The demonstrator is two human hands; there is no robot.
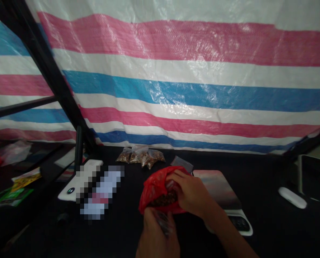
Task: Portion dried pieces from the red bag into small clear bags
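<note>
A red plastic bag [153,184] stands rolled open in front of me, with dark brown bits [164,199] inside. My right hand [191,191] reaches over its right rim, fingers curled down into the mouth; something clear shows under the fingertips, but I cannot make out what it is. Close to the bag's near edge, my left hand [156,236] pinches a small clear plastic bag [164,222] between thumb and fingers. Behind the red bag lie several small clear bags [141,156] filled with brown bits, and a flat clear bag [182,163].
On the left of the black table [259,179] lie a white phone-like device [68,191] and a blurred-out item [102,193]. To the right are a pinkish-grey panel [216,186], a white case [292,197] and a dark-screened device [314,177]. Striped sheeting [189,96] hangs behind.
</note>
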